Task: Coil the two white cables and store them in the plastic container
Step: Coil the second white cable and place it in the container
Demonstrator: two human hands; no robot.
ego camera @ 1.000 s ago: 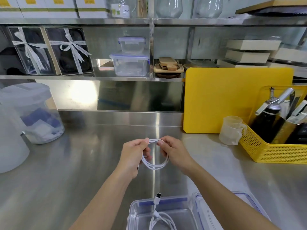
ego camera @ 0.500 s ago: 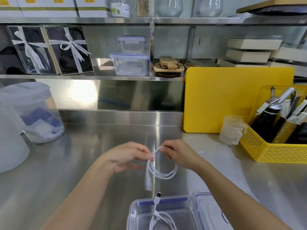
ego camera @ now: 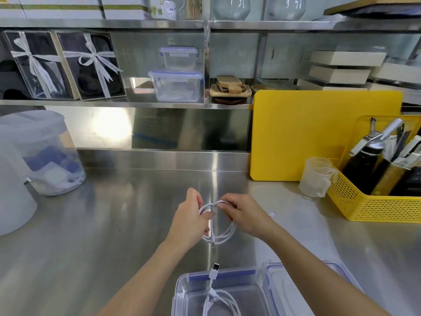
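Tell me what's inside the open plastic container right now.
One coiled white cable lies in the plastic container, its plug over the far rim. The near part is out of frame. The second cable is outside, in both hands.

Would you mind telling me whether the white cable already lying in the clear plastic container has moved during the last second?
No. The white cable still has its plug propped over the clear plastic container's blue-striped far rim, same as before.

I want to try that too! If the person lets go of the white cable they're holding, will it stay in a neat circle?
Probably not. The white cable hangs in slack loops below the left hand and right hand, so it looks floppy. It seems thin and light, so the loops would likely spring apart once released.
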